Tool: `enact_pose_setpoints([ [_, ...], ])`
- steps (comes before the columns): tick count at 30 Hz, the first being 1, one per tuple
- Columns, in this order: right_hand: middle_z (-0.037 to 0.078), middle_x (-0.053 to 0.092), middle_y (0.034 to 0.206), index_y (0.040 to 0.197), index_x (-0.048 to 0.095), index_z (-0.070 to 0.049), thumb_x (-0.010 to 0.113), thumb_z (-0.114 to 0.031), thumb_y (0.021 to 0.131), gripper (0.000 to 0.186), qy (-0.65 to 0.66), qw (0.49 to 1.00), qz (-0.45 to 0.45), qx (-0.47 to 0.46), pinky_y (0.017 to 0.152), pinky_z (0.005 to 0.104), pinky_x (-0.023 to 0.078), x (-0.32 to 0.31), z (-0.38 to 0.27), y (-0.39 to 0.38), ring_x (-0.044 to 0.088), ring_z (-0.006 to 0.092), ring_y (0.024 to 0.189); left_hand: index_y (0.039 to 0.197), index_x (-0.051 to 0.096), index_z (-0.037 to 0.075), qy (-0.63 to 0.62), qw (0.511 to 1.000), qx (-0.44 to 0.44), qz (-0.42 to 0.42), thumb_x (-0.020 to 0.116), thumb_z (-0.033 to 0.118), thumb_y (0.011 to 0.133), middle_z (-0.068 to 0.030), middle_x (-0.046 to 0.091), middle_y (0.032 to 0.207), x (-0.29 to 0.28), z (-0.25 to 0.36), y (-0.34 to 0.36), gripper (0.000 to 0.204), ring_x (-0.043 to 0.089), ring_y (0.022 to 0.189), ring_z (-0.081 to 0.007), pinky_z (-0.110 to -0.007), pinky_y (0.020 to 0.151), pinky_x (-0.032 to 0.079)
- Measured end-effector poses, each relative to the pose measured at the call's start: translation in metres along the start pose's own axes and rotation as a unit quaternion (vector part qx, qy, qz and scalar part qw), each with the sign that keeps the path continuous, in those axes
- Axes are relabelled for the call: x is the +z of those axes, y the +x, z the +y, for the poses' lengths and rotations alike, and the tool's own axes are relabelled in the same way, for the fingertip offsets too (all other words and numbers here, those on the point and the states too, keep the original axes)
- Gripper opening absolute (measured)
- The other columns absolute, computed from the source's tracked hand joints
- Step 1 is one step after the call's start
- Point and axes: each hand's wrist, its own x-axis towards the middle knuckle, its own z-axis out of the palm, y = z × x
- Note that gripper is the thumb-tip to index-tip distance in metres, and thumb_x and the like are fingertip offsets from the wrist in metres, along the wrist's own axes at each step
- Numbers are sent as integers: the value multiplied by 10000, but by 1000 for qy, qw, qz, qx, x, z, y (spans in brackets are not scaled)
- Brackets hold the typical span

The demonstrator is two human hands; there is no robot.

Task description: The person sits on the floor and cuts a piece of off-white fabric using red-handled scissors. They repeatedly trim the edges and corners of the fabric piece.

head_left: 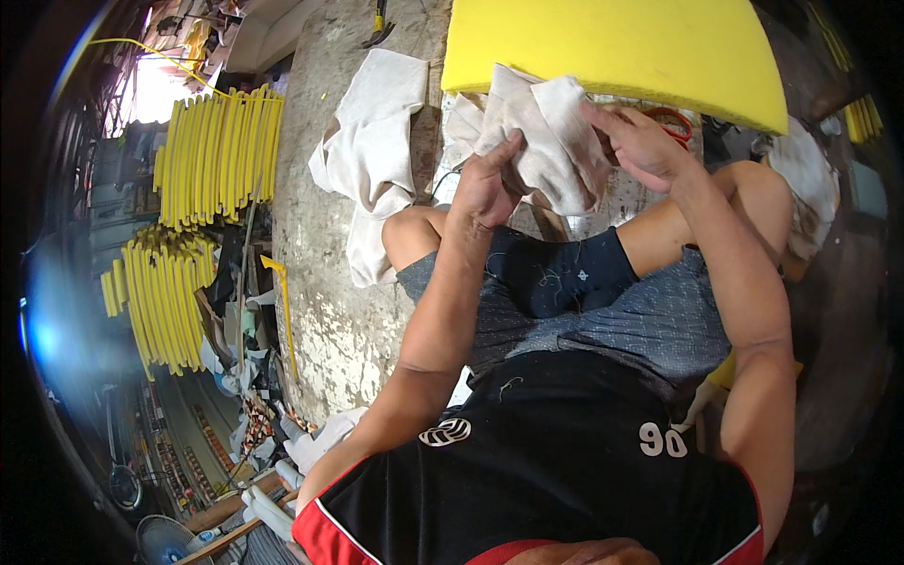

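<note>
Grip: both hands are closed on one white cloth (551, 141); the left hand (487, 184) pinches its lower left fold with the thumb up, and the right hand (640, 141) clasps its right edge with bent fingers.
Cloth: held in the air above the knees, bunched, its top corner overlapping the near edge of the yellow foam slab (612, 52).
Foam slab: lies flat on the worn bench (320, 282), its curved front edge just behind the hands.
Second cloth: a white rag (372, 155) draped on the bench left of the left hand, near but apart.
Bench edge: the left side drops off toward stacked yellow strips (217, 155).
Open room: bare bench surface between rag and lap; scissors with orange handles (673, 122) sit just behind the right hand.
</note>
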Motion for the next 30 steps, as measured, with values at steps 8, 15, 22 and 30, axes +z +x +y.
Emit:
enact_pose_setpoints([
  [8,74,676,1048,1222,588,5,582,-257,980,357,13,991,-112,-70,786,287,550,-5,7,5,662,138,912,1345,436,-34,42,998,29,49,564,263,979,-169,557,1301,-9,20,1,488,622,1097,-292,-435,968,499],
  [15,95,612,1228,1310,527,6,555,-245,989,409,105,989,-8,-108,925,318,511,3,-19,-11,607,167,1091,1124,643,-20,322,945,25,-58,613,255,968,-54,684,1052,-36,3,7,318,600,1016,-126,-297,908,448],
  [22,97,601,1244,1329,518,-7,558,-276,983,440,98,989,37,-108,965,306,471,-3,-21,-10,579,167,1117,1211,569,-9,111,986,117,-51,538,209,1007,-77,656,1124,4,20,5,300,603,1021,-148,-304,906,465],
  [30,92,608,1228,1309,527,-29,552,-327,986,441,163,976,34,-138,948,337,488,1,-15,-4,595,175,1100,1232,554,-56,338,935,-62,-85,693,283,909,-102,686,998,-17,13,-1,489,653,855,-164,-284,705,527],
])
